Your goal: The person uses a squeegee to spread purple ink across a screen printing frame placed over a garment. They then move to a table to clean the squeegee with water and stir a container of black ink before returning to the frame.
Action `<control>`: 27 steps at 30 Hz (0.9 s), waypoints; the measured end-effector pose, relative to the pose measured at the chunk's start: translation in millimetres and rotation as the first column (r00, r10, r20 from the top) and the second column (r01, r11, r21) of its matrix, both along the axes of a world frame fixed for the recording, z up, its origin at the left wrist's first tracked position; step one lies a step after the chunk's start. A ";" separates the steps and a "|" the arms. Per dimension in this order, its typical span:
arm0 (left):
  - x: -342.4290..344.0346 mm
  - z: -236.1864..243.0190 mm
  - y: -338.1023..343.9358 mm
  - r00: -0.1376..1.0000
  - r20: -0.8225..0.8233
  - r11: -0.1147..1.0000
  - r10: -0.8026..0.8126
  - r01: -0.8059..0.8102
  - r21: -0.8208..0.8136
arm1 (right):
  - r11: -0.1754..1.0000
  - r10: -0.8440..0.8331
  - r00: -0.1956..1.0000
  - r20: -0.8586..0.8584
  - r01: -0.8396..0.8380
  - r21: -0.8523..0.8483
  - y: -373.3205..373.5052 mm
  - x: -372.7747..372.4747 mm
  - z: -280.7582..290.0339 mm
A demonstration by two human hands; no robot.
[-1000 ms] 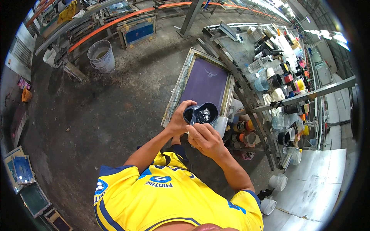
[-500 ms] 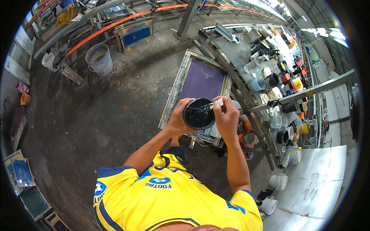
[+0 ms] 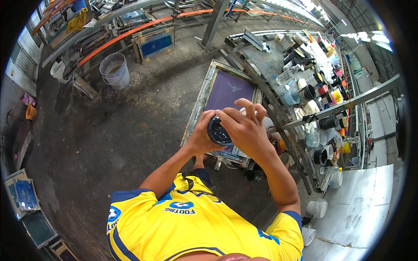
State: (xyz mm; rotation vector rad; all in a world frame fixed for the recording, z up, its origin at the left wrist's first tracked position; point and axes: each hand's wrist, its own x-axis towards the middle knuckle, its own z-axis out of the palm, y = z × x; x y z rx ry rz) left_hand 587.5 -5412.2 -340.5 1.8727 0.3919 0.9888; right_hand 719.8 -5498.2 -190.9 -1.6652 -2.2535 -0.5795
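My left hand [image 3: 200,134] grips the side of a dark round tub [image 3: 219,134] holding glossy black ink-like liquid. Over the tub's right side reaches my right hand [image 3: 246,128], thumb and forefinger together at the far rim, the other fingers raised and bent. Whatever those fingertips hold, if anything, is hidden behind the hand. Beneath the tub, a wood-framed printing screen [image 3: 226,90] with purple mesh and a small pale bird-like design leans at a slant; both hands and the tub cover its lower part.
At right, a long bench [image 3: 265,61] is crowded with tubs, bottles and cups, its metal rail running beside my right arm. A grey bucket [image 3: 115,71] stands on the floor at far left. A blue screen [image 3: 156,45] leans behind it. More screens [image 3: 27,195] lie lower left.
My right hand has moved left across the tub to its far rim and turned. The pale-handled tool it held in the ink is now out of sight. My left hand keeps its grip.
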 end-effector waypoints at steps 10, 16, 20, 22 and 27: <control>-7.6 5.7 -1.8 0.999 0.024 0.999 0.028 -0.028 -0.017 | 0.997 0.020 1.000 0.003 -0.020 -0.068 14.3 -18.5 -22.6; -13.3 -30.7 9.0 0.999 0.047 0.949 0.015 0.000 -0.316 | 0.986 0.036 0.995 -0.092 -0.050 -0.160 3.1 -30.0 -29.3; -19.6 -30.3 17.5 0.998 0.055 0.977 0.017 -0.005 -0.213 | 0.970 0.088 0.995 -0.041 -0.095 -0.223 3.0 -15.0 -18.7; -23.2 -26.4 19.5 0.998 0.049 0.989 0.026 -0.019 -0.144 | 0.948 0.121 0.989 -0.090 -0.142 -0.284 3.0 -12.3 -18.1; -25.5 -21.8 19.8 0.997 0.070 0.959 -0.020 0.039 -0.280 | 0.898 0.178 0.951 -0.255 -0.263 -0.354 6.8 -6.5 -12.9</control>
